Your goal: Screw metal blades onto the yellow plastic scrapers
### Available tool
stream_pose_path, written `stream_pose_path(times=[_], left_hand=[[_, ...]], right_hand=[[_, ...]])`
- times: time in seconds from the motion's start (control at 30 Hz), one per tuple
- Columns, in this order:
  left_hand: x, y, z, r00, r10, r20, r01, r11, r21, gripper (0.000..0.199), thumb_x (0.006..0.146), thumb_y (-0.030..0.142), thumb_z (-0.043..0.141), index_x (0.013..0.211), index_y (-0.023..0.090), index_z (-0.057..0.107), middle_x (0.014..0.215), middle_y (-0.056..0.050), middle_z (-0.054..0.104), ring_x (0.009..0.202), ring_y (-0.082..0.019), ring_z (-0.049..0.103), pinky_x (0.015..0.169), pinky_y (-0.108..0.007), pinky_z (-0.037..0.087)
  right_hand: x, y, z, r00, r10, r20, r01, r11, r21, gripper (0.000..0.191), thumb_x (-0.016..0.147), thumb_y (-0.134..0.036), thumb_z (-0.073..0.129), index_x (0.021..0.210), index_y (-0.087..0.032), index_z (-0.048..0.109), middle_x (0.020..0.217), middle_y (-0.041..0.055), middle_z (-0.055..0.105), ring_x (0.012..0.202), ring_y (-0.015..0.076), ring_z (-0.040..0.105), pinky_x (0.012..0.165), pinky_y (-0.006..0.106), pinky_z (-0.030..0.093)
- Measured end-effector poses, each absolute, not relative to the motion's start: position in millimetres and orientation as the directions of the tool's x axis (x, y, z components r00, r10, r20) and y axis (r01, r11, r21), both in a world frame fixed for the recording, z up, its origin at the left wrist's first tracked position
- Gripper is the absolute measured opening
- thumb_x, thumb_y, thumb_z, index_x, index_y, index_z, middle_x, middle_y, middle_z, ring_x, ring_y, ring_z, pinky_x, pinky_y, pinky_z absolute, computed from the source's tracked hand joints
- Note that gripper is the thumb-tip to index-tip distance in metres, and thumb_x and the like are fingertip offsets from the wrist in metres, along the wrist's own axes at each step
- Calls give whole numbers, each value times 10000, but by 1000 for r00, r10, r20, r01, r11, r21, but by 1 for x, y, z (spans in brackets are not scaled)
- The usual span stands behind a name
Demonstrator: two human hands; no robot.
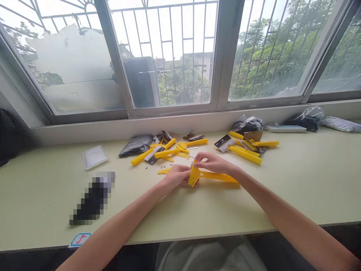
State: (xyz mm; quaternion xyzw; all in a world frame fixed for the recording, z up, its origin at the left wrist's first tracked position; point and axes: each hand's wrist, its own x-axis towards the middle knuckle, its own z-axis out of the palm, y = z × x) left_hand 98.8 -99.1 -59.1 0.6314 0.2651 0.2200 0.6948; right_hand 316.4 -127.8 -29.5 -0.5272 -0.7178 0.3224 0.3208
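your 2 hands [207,162] share 1 scraper [194,175]. to your left of centre, you have 4 yellow handles [197,142] in 1 pile; to your right, at least 3 more in 1 pile, too overlapped to count fully. you also have 3 dark bags [135,145], 1 white bag [341,124], 1 clear packet [95,156], 1 label [80,239], 1 pixelated thing [92,199] and at least 3 small screws [146,168], too tiny to total.

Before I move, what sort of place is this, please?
Probably a small workroom: a long table beneath barred windows, with yellow scrapers and loose screws.
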Motion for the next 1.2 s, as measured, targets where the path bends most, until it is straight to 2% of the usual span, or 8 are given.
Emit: stream_pose_path(times=[0.13, 0.23, 0.3, 0.43, 0.6, 0.8, 1.03, 1.2], left_hand=[[99, -99, -60, 758, 647, -84, 37, 86, 996, 384, 773, 482, 773, 878, 114, 738, 884, -131, 753, 783, -237, 737, 822, -378, 585], [100, -99, -59, 738, 668, -98, 66, 74, 995, 350, 756, 461, 780, 850, 127, 739, 836, -104, 742, 741, -218, 726, 790, -366, 587], [101, -99, -59, 728, 678, -100, 71, 70, 995, 331, 752, 449, 781, 838, 133, 737, 807, -83, 728, 708, -206, 716, 759, -362, 589], [102, -99, -59, 719, 688, -99, 69, 72, 995, 316, 758, 436, 775, 837, 132, 736, 793, -73, 717, 711, -209, 717, 758, -367, 592], [101, -100, -59, 712, 692, -117, 80, 86, 993, 353, 756, 444, 775, 905, 125, 752, 857, -113, 748, 798, -241, 734, 804, -377, 589], [101, -99, -61, 734, 672, -99, 52, 90, 995, 345, 794, 426, 745, 921, 106, 749, 861, -141, 754, 750, -221, 726, 771, -345, 583], [100, -98, -61, 752, 651, -102, 47, 102, 994, 393, 784, 456, 757, 947, 98, 746, 858, -142, 754, 759, -226, 730, 813, -374, 586], [99, -94, -63, 750, 652, -112, 35, 130, 991, 387, 789, 439, 746, 965, 94, 739, 856, -148, 757, 778, -250, 738, 841, -410, 587]], right_hand=[[311, -134, -30, -251, 967, 46, 557, 183, -810, 393, 880, -562, 625, 1083, -227, 603, 985, 50, 633, 830, 190, 575, 709, 295, 462], [308, -136, -31, -308, 951, 34, 532, 202, -823, 501, 883, -558, 630, 1264, -247, 532, 892, 15, 597, 767, 174, 550, 692, 290, 455], [308, -137, -30, -344, 937, 53, 523, 239, -818, 540, 883, -568, 630, 1311, -254, 527, 882, 7, 571, 756, 166, 535, 696, 289, 455], [307, -137, -30, -346, 934, 94, 547, 282, -789, 463, 880, -574, 627, 1184, -225, 621, 968, 33, 568, 772, 156, 524, 699, 285, 457], [306, -137, -34, -299, 948, 111, 545, 265, -795, 424, 898, -577, 595, 1126, -220, 568, 1014, 34, 571, 733, 139, 498, 624, 266, 427], [303, -140, -37, -255, 957, 135, 508, 252, -823, 415, 896, -570, 590, 1077, -198, 543, 1089, 61, 589, 792, 164, 560, 677, 304, 467], [303, -146, -41, -202, 961, 188, 532, 269, -803, 360, 900, -537, 598, 1017, -201, 538, 1039, 36, 614, 775, 154, 571, 692, 306, 465], [302, -144, -44, -212, 956, 204, 515, 287, -808, 320, 900, -502, 605, 989, -205, 524, 910, 7, 597, 715, 146, 542, 625, 278, 429]])
